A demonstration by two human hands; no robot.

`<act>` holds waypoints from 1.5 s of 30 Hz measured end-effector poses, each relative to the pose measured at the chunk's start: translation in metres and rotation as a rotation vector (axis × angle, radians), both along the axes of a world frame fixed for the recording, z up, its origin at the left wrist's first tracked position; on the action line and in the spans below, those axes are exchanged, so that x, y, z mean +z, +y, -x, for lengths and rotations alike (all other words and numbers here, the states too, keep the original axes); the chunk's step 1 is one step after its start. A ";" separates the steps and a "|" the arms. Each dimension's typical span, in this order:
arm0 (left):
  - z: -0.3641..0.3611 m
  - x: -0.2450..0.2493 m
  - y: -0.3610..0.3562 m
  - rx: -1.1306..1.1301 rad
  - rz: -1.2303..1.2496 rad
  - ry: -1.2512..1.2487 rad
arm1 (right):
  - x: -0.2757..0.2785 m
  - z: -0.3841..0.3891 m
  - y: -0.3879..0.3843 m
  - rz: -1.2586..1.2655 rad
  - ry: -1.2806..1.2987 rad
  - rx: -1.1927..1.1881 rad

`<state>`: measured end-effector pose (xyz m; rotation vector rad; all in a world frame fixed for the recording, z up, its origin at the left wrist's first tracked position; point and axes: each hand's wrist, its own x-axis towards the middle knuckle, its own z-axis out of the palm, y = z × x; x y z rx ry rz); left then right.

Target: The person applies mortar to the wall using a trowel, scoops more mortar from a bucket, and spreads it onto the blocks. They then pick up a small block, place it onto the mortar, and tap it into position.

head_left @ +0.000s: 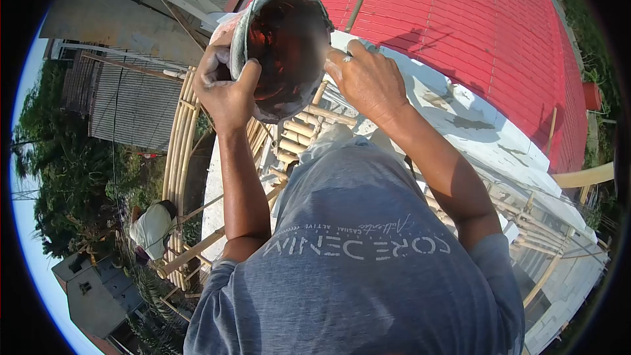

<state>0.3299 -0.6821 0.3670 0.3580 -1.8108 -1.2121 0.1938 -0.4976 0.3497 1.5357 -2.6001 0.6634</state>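
A mortar-crusted bucket (289, 102) is held up ahead of me, its opening tilted toward my head. Its inside looks dark and reddish, and a thin wire handle arches over the top. My left hand (227, 89) grips the left side of the rim, thumb over the edge and fingers behind the wall. At the right side of the bucket, my right hand (368, 79) is closed, with whitish residue on its fingers. What those fingers hold is blurred and partly hidden at the rim, so I cannot make it out.
Bamboo scaffolding (299, 133) lies below the bucket, with long bamboo poles (181, 151) to the left. A red tiled roof (473, 46) slopes beyond a white wall (453, 102). A person (152, 229) in a light top is lower down at left.
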 end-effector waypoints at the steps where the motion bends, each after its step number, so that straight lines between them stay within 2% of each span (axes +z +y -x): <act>1: 0.000 0.002 0.002 -0.020 0.045 0.052 | -0.004 -0.005 -0.006 0.005 0.006 -0.002; 2: -0.001 0.011 0.002 -0.019 0.220 0.053 | -0.007 -0.012 -0.012 -0.069 0.009 0.029; 5: -0.008 0.012 -0.017 -0.045 0.268 0.127 | -0.001 -0.022 -0.009 -0.166 -0.016 0.116; 7: -0.008 0.022 -0.008 0.010 0.197 0.191 | 0.011 -0.014 0.000 -0.152 -0.139 0.264; 9: -0.013 0.025 -0.001 0.177 -0.047 0.126 | 0.022 -0.011 0.007 -0.162 -0.106 0.306; 11: -0.018 0.022 -0.002 0.216 -0.010 0.111 | 0.027 -0.011 0.011 0.006 -0.072 0.240; 13: -0.018 0.020 0.000 0.241 0.177 0.075 | 0.032 -0.009 0.007 0.049 -0.094 0.238; 14: -0.020 0.019 0.002 0.242 0.175 0.068 | 0.034 -0.007 0.002 0.112 -0.074 0.216; 17: -0.018 0.021 0.002 0.306 0.526 0.040 | 0.036 0.000 -0.009 0.163 -0.005 0.162; 23: -0.019 0.035 0.033 0.218 0.582 0.124 | 0.013 0.006 -0.022 0.025 -0.069 0.153; 25: -0.021 0.035 0.032 0.141 0.508 0.100 | 0.029 0.002 -0.019 -0.126 -0.445 0.225; 27: -0.029 0.032 0.023 0.080 0.335 0.033 | 0.008 0.018 -0.018 -0.244 -0.455 0.207; 29: -0.033 0.028 0.017 -0.069 0.229 0.050 | 0.003 0.029 -0.013 -0.340 -0.930 0.327; 30: -0.034 0.029 0.016 -0.109 0.231 0.019 | 0.001 0.033 -0.008 -0.359 -1.102 0.365; 31: -0.036 0.032 0.014 -0.147 0.233 -0.010 | -0.003 0.032 -0.005 -0.373 -1.110 0.374; 33: -0.034 0.039 0.013 -0.168 0.201 0.027 | -0.009 0.024 0.002 -0.284 -1.570 0.324; 34: -0.032 0.040 0.012 -0.203 0.183 0.076 | -0.006 0.017 0.006 -0.278 -1.656 0.236; 35: -0.032 0.037 0.009 -0.185 0.182 0.081 | -0.006 0.013 0.008 -0.295 -1.648 0.246; 38: -0.029 0.030 0.003 -0.149 0.234 0.149 | -0.016 0.008 0.008 -0.195 -1.887 0.232; 39: -0.026 0.028 0.004 -0.142 0.238 0.151 | -0.018 0.009 0.008 -0.200 -1.883 0.239; 41: -0.020 0.022 0.008 0.016 0.159 0.223 | -0.022 0.009 0.011 -0.115 -2.098 0.241; 42: -0.017 0.016 0.002 0.094 0.209 0.213 | -0.017 0.011 0.010 -0.121 -2.061 0.253; 43: -0.014 0.012 0.003 0.159 0.101 0.268 | -0.013 0.012 0.012 -0.115 -2.063 0.248; 45: -0.014 0.002 -0.002 0.311 -0.042 0.351 | -0.006 0.014 0.014 0.039 -2.266 0.344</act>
